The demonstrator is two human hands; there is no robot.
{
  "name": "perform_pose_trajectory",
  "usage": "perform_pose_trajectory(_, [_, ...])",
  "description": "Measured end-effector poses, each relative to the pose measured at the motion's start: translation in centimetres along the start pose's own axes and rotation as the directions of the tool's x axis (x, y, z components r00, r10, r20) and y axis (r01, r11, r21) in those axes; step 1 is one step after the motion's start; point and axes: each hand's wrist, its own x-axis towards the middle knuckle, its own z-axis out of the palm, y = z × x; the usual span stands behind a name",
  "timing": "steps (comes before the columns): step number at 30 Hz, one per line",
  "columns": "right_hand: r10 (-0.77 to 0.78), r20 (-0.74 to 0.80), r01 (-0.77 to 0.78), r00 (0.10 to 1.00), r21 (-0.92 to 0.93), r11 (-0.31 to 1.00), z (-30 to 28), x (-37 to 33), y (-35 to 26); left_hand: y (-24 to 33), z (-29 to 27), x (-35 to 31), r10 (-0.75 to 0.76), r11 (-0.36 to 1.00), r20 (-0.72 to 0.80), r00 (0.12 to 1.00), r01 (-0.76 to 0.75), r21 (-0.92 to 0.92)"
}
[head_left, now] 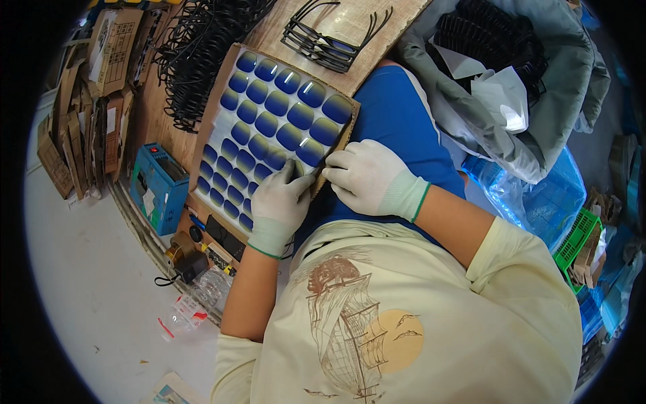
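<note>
My left hand (279,202), in a white glove, is closed at the lower right edge of a shallow cardboard tray (354,116). Its thumb and fingertips come together beside a lens. My right hand (369,176), gloved too, is closed just to the right, with its fingers curled toward the left one. Something dark and thin shows between the two hands, mostly hidden by the fingers. Rows of tinted lenses (276,103), blue shading to yellow, fill the tray. Several black eyeglass frames (323,50) lie stacked beyond it on the wooden table (393,17).
Many black frames (195,60) are heaped at the far left. Flattened cardboard boxes (101,101) stack beyond the table's left side. A blue box-shaped device (158,188) and a tape roll (180,248) sit near that edge. To the right, a grey bag (565,87) holds black frames.
</note>
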Motion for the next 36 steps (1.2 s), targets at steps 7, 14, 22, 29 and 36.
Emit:
perform_pose_trajectory(7, [0.009,0.015,-0.009,1.000,-0.002,1.000,-0.2,0.0,-0.1,0.0,-0.4,0.0,0.038,0.999,0.023,0.999,-0.038,0.022])
perform_pose_trajectory(14, [0.006,0.015,-0.006,1.000,0.000,1.000,-0.3,0.0,-0.1,0.2,0.3,-0.1,0.027,0.999,-0.015,1.000,-0.026,0.038])
perform_pose_trajectory(22, [0.003,0.003,-0.003,1.000,0.001,1.000,-0.3,-0.1,-0.1,0.3,0.2,0.0,-0.027,0.999,0.020,0.999,0.026,0.026])
perform_pose_trajectory(29, [-0.015,-0.063,0.014,0.998,-0.024,1.000,0.2,-0.2,0.0,0.2,0.7,0.0,-0.018,1.000,-0.015,1.000,0.019,0.023])
perform_pose_trajectory(36, [-0.015,-0.069,0.013,0.998,-0.028,1.000,0.3,-0.2,0.1,0.2,0.9,0.0,-0.005,1.000,-0.052,0.999,0.006,0.029])
